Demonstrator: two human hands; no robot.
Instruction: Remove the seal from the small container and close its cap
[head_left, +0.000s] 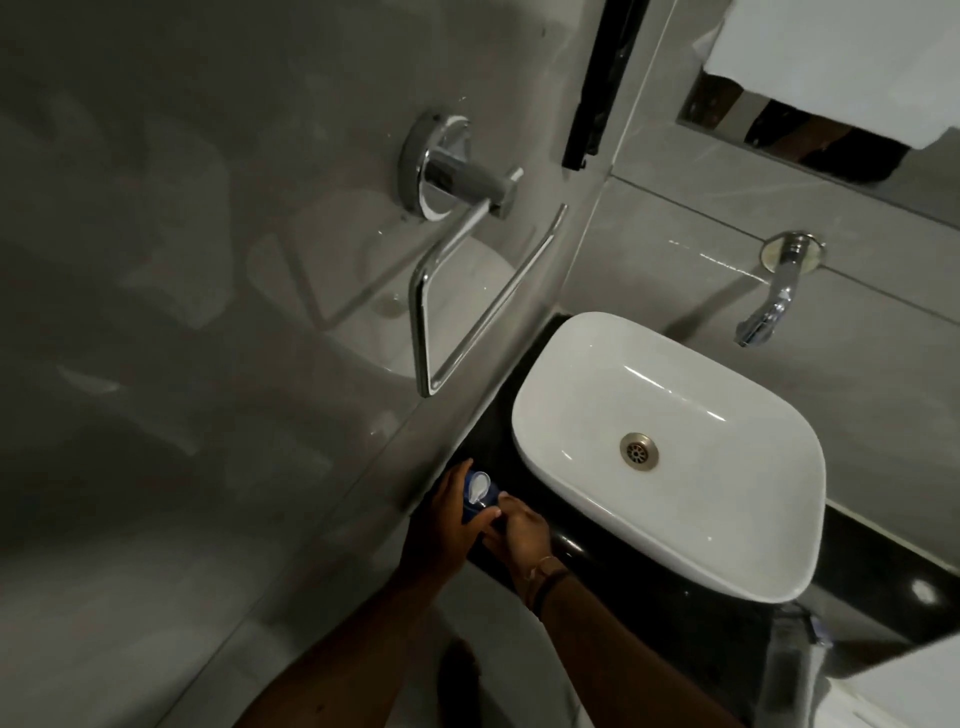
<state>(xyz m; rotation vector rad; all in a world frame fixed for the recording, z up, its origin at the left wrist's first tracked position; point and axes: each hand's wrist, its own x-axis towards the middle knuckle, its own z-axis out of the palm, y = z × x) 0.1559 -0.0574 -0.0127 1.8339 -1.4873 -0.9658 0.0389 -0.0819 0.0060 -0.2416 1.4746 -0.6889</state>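
Observation:
A small blue container (472, 512) sits low at the left end of the black counter (587, 551), beside the grey wall. My left hand (441, 525) wraps around its left side. A white, shiny seal (478, 488) stands partly lifted over the container's mouth. My right hand (519, 530) is against the container's right side, its fingertips at the seal's lower edge. The fingers hide most of the container's body, and I cannot make out a cap.
A white basin (670, 452) with a metal drain stands on the counter just right of my hands. A chrome tap (769, 306) juts from the back wall. A chrome towel ring (467, 291) hangs on the left wall above the hands.

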